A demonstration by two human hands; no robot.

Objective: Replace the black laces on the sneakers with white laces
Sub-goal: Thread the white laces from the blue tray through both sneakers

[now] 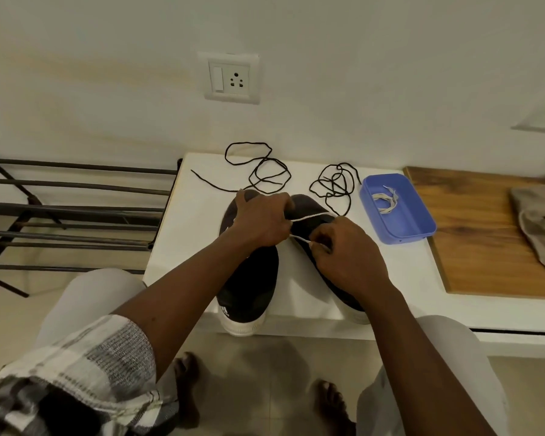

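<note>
The left hand [260,220] has its fingers curled closed, gripping the white lace [309,217] at their tips. The right hand [346,253] pinches a lower run of the same lace between thumb and fingertips, its remaining fingers curled in. Two runs of the lace span the short gap between the two hands, directly above the right sneaker [304,204]. The toe of this sneaker projects just beyond the fingers. The left sneaker [249,284] lies under the left hand and wrist, with its white-soled heel on the near side of the fingers.

Both sneakers rest on a white table [186,247]. Beyond the left fingers lies one loose black lace [286,169]. A second black lace [335,184] lies coiled beyond the right fingers. To the right of the right fingers, apart from them, stands a blue plastic container [400,237] holding another white lace [386,199]. Further right lie a wooden board [485,240] and a grey cloth [538,228].
</note>
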